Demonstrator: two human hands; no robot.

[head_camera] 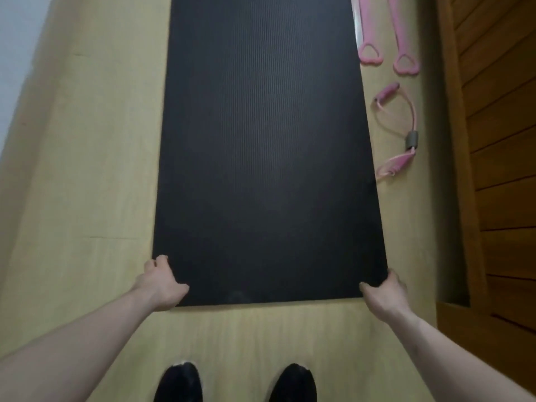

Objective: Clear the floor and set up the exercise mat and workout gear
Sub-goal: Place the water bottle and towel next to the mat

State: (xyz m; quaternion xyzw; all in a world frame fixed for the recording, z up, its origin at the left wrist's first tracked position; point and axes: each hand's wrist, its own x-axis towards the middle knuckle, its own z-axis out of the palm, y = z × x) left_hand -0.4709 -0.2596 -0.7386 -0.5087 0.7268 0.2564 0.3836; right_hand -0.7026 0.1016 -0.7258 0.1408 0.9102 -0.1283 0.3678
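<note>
A black ribbed exercise mat [264, 146] lies unrolled flat on the pale wooden floor [87, 169], running away from me. My left hand [162, 282] grips its near left corner, thumb on top. My right hand [383, 291] grips its near right corner the same way. To the right of the mat lie a pink figure-eight resistance band [398, 132] with a grey middle clip and, farther off, two pink handled pieces of gear [388, 33].
A dark wooden panelled wall [499, 140] runs along the right side, close to the pink gear. A light wall [17, 39] shows at the far left. My two black shoes [235, 384] stand on the floor just short of the mat's near edge.
</note>
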